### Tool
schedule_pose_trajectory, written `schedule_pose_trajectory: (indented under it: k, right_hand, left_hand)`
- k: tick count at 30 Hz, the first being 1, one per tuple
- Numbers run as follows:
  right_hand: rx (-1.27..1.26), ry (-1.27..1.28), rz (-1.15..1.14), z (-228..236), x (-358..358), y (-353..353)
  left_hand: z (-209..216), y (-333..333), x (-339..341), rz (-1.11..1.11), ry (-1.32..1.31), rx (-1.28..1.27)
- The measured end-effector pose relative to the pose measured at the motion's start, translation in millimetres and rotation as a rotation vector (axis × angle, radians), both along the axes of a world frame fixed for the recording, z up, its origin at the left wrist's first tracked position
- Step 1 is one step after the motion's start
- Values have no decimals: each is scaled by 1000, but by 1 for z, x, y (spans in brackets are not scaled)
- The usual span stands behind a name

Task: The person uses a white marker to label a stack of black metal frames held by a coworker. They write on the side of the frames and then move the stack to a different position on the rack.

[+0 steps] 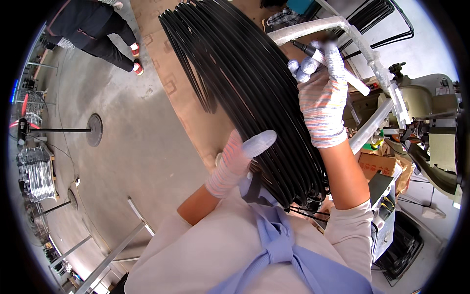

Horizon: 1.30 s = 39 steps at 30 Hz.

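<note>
Bunch of black wires (264, 98) over the brown worktop (178, 105).
I'd guess it's heavy, springy and slippery, best hugged round both sides. The left hand (238, 153) lays its thumb on the edge; its fingers are hidden, so I can't tell their grip. The right hand (322, 93) is stretched forward beside it, fingers curled, pinching a pen (318, 56).

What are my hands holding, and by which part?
The right hand holds a white marker around its middle. The left hand rests on the black bundle; grip unclear.
</note>
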State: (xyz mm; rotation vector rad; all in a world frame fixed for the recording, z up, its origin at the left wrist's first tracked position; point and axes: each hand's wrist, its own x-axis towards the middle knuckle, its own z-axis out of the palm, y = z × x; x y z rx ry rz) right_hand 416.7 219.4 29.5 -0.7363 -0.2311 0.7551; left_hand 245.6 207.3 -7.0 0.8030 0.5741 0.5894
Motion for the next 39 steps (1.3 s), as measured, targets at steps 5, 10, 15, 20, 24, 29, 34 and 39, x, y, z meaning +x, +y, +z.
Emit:
schedule_pose_trajectory:
  k: [5,10,15,20,24,29,34,39]
  right_hand:
    - [103,-97,76,-1,0,-4]
    - [77,-87,83,6,4,-6]
    - [-7,-33,7,10,7,-6]
    - [118,-112,89,9,5,-8]
    - [-72,-73,5,13,7,3]
    - [-197,-143,-21,20,15,-19]
    - [-156,-203,-92,29,18,-71]
    - [-155,-275,-180,37,6,-117]
  left_hand:
    - [7,13,-19,28,-40,-189]
    - [-10,42,-49,160,219,130]
    - [-10,57,-64,242,312,169]
    - [-23,74,-81,195,260,74]
    - [-23,91,-91,169,255,107]
    - [-26,112,-98,137,271,241]
    - [-40,128,-110,52,149,216]
    - [-27,127,-98,154,143,341]
